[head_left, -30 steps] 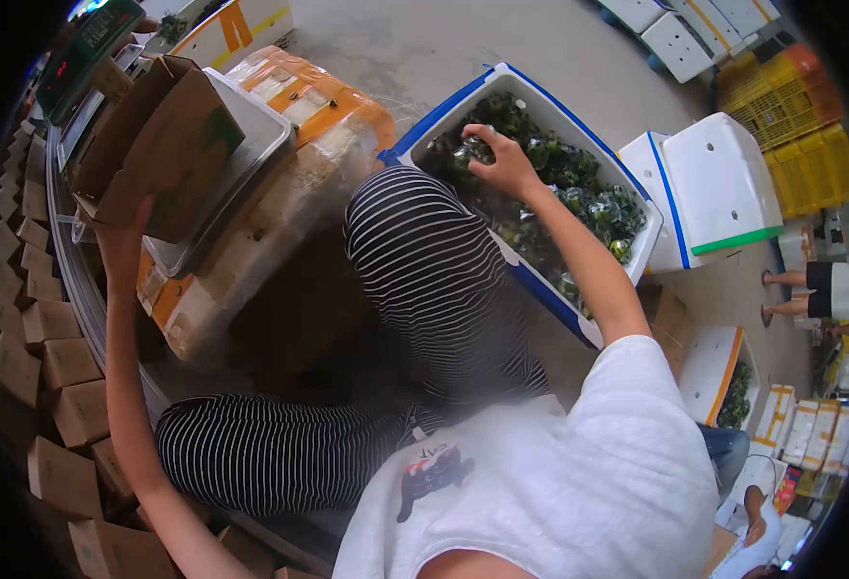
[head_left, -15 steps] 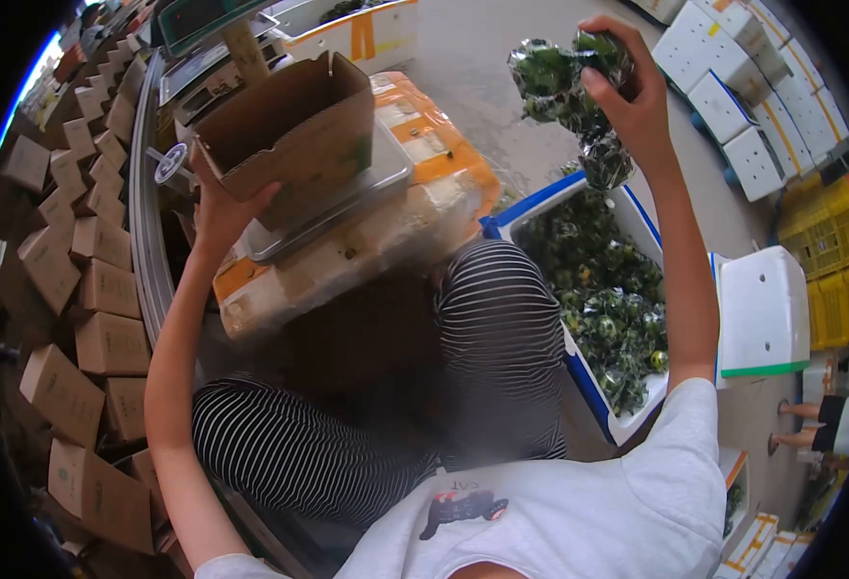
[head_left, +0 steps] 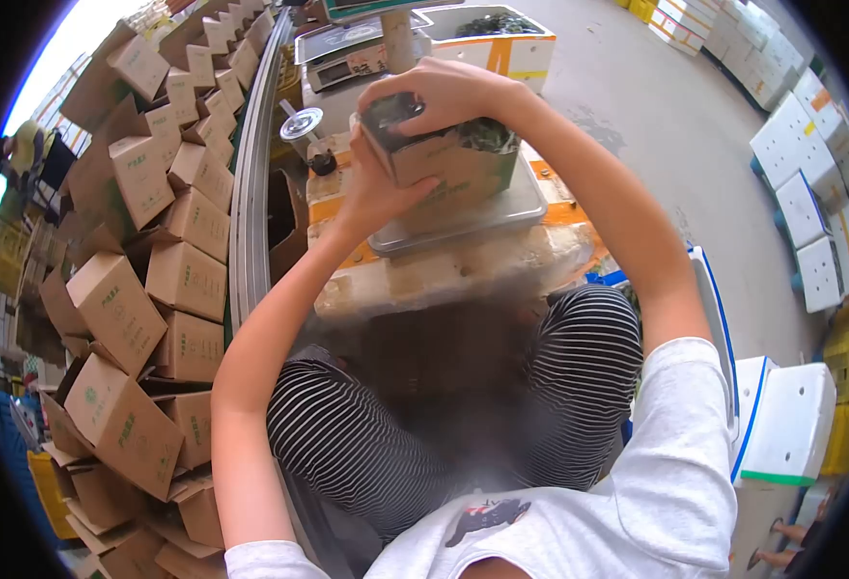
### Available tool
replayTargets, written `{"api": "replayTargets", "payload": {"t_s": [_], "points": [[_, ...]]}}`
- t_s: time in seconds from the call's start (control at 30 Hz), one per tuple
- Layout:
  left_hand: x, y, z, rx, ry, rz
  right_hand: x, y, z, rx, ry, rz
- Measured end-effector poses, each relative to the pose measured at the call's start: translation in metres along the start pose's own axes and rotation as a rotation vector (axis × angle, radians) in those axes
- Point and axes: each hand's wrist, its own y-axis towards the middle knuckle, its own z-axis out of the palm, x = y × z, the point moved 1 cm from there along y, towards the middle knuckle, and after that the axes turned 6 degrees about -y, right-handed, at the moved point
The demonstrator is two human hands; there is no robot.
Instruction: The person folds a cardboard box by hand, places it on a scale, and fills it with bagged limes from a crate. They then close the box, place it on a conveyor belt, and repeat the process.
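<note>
A brown cardboard box (head_left: 468, 179) rests on a metal tray (head_left: 530, 214) atop a taped foam box (head_left: 463, 270). My left hand (head_left: 383, 188) grips the box's near left side, thumb along its front. Over the box's open top, my right hand (head_left: 444, 96) is curled around dark green produce in clear wrap (head_left: 487, 135). Part of this produce shows at the opening; the fingers hide the rest.
Many cardboard boxes (head_left: 120, 314) are piled at left beyond a metal rail (head_left: 250, 183). A lidded cup with a straw (head_left: 301, 124) stands beside the box. Behind are a scale (head_left: 347, 63) and a foam box of greens (head_left: 501, 48). White foam boxes (head_left: 786, 425) stand at right.
My right hand has moved left with the wrapped produce, from above the blue-edged foam box to the cardboard box's opening. My left hand still grips the cardboard box. The view has turned left.
</note>
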Motion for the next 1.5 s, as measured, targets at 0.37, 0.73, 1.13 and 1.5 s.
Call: {"api": "replayTargets", "payload": {"t_s": [0.37, 0.73, 1.13, 1.5], "points": [[0.008, -0.012, 0.009, -0.07, 0.063, 0.021, -0.011, -0.019, 0.015, -0.021, 0.623, 0.096], [0.009, -0.009, 0.011, -0.089, 0.067, -0.088, -0.008, -0.015, 0.026, -0.027, 0.615, 0.101], [0.005, -0.011, 0.01, -0.131, -0.019, -0.07, -0.025, -0.018, 0.035, 0.275, 0.333, 0.426], [0.003, -0.013, 0.004, -0.124, 0.028, -0.081, 0.008, -0.032, 0.021, -0.288, -0.032, 0.412]]}}
